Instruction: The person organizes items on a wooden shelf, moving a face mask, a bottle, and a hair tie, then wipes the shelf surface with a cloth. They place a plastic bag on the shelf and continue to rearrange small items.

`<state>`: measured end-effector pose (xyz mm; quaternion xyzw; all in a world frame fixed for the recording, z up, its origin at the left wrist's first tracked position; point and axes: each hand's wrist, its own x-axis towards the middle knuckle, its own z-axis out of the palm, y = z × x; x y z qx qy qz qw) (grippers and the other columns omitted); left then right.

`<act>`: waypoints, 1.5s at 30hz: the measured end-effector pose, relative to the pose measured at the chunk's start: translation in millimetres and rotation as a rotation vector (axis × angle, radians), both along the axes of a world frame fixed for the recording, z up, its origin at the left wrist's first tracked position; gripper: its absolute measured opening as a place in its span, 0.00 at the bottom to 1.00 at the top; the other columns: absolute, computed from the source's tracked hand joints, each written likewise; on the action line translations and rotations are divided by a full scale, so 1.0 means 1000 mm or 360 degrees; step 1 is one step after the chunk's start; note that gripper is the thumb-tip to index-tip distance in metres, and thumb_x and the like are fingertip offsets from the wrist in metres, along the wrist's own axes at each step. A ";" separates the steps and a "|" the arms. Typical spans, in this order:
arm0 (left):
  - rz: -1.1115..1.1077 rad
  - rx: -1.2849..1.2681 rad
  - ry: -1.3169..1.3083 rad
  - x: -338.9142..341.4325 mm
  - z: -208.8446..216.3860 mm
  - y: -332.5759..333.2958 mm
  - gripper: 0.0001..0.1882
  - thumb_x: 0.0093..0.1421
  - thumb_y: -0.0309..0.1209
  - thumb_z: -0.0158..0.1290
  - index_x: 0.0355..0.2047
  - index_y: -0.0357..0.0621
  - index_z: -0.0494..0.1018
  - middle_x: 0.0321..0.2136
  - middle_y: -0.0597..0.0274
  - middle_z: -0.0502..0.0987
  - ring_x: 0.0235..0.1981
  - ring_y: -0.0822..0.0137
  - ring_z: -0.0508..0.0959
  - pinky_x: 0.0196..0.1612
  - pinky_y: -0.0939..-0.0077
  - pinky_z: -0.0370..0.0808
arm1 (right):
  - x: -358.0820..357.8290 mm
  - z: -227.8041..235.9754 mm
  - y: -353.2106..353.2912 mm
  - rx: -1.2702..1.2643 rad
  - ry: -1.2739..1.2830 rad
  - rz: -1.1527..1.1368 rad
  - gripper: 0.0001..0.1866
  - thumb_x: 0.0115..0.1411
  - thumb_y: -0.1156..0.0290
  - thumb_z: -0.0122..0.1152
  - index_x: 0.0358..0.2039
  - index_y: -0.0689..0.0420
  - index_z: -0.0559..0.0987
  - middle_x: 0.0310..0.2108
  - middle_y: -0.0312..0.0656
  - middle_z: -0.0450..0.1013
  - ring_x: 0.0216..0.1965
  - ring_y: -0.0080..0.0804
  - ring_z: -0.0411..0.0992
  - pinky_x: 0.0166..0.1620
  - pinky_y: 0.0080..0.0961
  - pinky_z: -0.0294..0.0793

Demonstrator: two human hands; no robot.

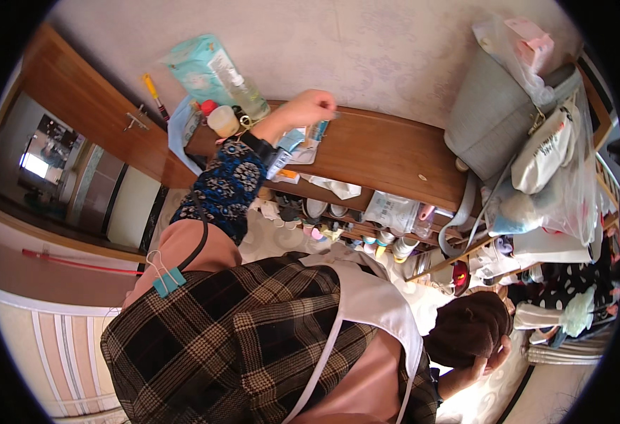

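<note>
Reaching out over the brown wooden shelf top, my left hand has its fingers closed in a pinch. What they hold, if anything, is too small to make out. A patterned blue sleeve and a dark wristband are on that arm. Below this hand lie flat packets, beside a clear pump bottle and a jar with a pale lid. At the lower right, my right hand grips a bundled soft dark brown cloth; its fingers curl round the lower edge.
A turquoise package leans against the wall. A large grey bag stands at the shelf's right end, next to a white pouch and plastic bags. Shoes fill racks underneath. An open wooden door is at the left.
</note>
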<state>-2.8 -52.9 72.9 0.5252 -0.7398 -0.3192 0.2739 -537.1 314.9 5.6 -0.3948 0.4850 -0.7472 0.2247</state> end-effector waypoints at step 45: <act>-0.0535 -0.0873 -0.0394 -0.178 -0.056 0.038 0.05 0.53 0.30 0.54 0.27 0.44 0.70 0.28 0.55 0.74 0.31 0.49 0.76 0.32 0.54 0.72 | 0.023 0.023 0.014 0.0021 -0.0081 0.0097 0.25 0.48 0.81 0.61 0.49 0.62 0.72 0.49 0.49 0.72 0.51 0.40 0.72 0.59 0.35 0.70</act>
